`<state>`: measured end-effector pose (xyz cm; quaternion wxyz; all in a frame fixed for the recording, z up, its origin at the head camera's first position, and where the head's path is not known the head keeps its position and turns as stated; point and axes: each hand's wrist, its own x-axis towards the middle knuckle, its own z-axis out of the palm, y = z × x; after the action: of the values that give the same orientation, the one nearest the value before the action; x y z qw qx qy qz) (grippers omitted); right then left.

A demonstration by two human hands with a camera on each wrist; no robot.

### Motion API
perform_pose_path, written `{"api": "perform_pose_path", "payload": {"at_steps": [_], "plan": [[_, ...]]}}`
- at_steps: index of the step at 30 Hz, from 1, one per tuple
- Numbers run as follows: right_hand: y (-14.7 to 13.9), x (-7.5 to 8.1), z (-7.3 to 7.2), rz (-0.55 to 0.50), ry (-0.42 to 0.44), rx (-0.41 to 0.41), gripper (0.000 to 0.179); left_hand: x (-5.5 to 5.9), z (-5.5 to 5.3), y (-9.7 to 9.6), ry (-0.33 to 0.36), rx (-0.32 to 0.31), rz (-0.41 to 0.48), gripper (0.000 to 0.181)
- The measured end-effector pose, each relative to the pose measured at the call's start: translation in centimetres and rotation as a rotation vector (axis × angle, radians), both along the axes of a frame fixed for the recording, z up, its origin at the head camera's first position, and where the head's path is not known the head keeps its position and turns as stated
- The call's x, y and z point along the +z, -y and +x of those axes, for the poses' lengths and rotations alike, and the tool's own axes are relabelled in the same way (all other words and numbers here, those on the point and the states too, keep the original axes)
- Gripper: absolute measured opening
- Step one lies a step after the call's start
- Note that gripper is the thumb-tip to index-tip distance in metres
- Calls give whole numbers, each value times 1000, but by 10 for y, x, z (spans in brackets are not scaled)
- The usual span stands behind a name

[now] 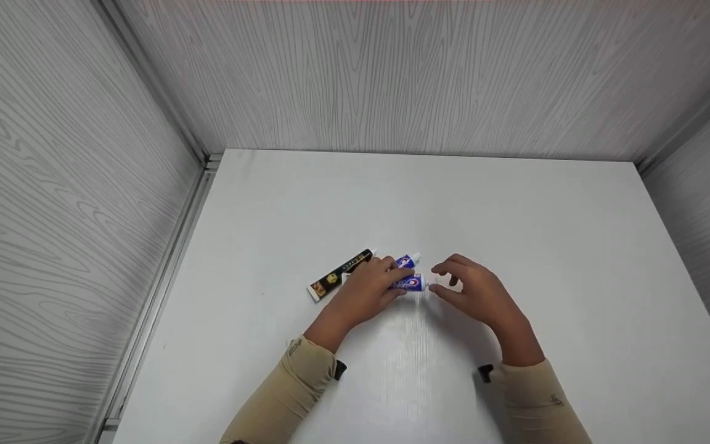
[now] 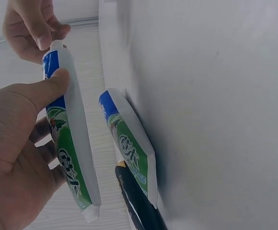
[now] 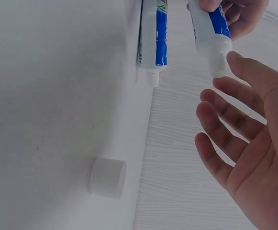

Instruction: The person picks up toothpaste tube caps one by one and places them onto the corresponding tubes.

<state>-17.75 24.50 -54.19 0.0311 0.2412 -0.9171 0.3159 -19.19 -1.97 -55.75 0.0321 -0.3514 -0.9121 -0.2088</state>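
My left hand [image 1: 366,288] grips a white, blue and green toothpaste tube [image 2: 74,129] along its body, thumb on one side and fingers beneath. At the tube's narrow end, the thumb and index finger of my right hand [image 1: 477,291] pinch its small white cap [image 3: 217,64]; the other fingers are loosely spread. A second toothpaste tube [image 2: 129,143] of the same look lies on the table beyond the left hand. Beside it lies a black and gold tube [image 1: 332,277], partly covered by the left hand in the head view.
A short white cylinder [image 3: 109,177], like a larger cap, sits on the white table [image 1: 306,203] near the right hand. Wood-grain panels [image 1: 379,80] enclose the table at the back and both sides.
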Motion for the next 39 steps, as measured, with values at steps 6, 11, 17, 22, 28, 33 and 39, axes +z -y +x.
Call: {"api": "perform_pose_path", "payload": {"at_steps": [6,11,17,22,28,33,39], "plan": [[2,4,0,-19,12,-1,25,2,0,-1,-13,-2,0,39],[3,5,-1,-17,38,-5,19,3,0,-1,-23,-14,8,39],[2,4,-2,1,54,2,13,2,-1,0,-35,-21,15,39],[1,4,-2,43,75,3,9,1,-1,0,-43,-22,13,38],[1,3,-2,74,125,-4,16,2,1,1,-40,-22,8,39],[1,2,-1,72,143,-14,21,2,2,0,-36,-26,18,38],[0,2,0,19,82,-6,20,2,2,1,-33,-19,19,38]]}}
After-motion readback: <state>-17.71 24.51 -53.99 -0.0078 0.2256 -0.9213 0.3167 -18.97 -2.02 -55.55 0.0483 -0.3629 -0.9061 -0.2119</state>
